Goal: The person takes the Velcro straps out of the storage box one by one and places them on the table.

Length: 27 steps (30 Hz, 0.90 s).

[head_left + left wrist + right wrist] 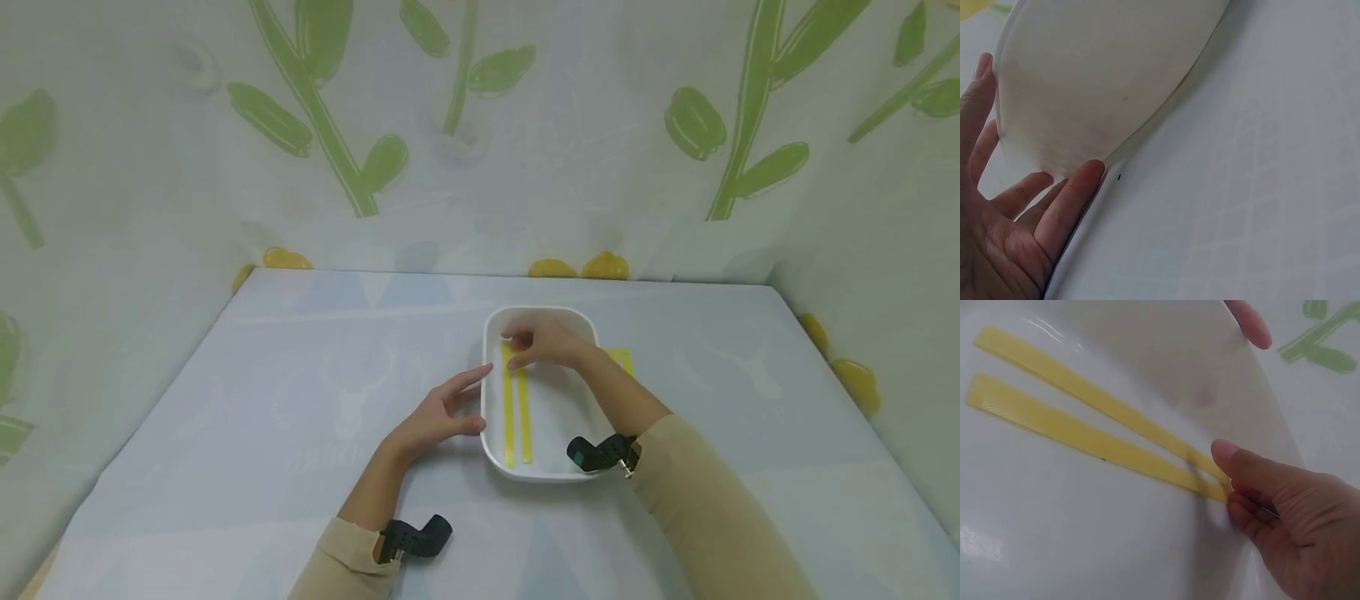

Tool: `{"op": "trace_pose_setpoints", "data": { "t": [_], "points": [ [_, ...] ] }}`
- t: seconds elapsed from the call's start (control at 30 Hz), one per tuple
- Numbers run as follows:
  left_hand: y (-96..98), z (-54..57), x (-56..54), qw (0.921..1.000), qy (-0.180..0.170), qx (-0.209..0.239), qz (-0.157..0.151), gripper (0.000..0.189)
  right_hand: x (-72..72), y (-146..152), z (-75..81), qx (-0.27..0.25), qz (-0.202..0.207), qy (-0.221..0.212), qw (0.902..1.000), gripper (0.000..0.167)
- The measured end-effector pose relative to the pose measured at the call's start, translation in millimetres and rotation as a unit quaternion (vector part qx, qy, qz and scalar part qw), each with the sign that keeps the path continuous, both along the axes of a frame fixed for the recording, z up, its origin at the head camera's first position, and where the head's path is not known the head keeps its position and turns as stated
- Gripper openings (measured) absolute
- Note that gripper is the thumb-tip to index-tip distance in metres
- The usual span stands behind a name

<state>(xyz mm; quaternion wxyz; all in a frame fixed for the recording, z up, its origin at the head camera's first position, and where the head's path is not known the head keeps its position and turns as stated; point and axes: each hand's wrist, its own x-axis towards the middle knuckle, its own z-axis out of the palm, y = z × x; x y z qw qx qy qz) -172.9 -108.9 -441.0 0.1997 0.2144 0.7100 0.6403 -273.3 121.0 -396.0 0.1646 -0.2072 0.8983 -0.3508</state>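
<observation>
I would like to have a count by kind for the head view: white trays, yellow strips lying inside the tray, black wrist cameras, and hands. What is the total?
White tray: 1
Yellow strips inside the tray: 2
Black wrist cameras: 2
Hands: 2
Total: 7

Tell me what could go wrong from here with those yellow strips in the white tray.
The two yellow strips in the white tray lie close together, so the right hand, at their far ends, might disturb both. The left hand rests against the tray's outer side, so the tray might slide if bumped. Yellow material outside the tray is partly hidden by the right forearm, which could brush it.
</observation>
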Motion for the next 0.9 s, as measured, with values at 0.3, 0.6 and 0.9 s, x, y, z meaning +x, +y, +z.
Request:
{"op": "trace_pose_setpoints", "data": {
  "t": [0.3, 0.6, 0.9],
  "points": [
    [-1.5, 4.0, 1.0, 1.0, 0.002, 0.009, 0.0, 0.082, -1.8, -6, -8.6, 0.035, 0.036, 0.062, 0.9968, 0.056],
    [-2.2, 4.5, 1.6, 1.0, -0.004, 0.001, 0.005, 0.079, -0.6, -10, -8.1, 0.049, 0.047, 0.072, 0.9951, 0.052],
    [-2.3, 4.0, 2.3, 0.9999, -0.01, 0.012, -0.001, 0.085, -0.1, -11, -4.0, 0.045, 0.02, 0.031, 0.9983, 0.036]
  ]
}}
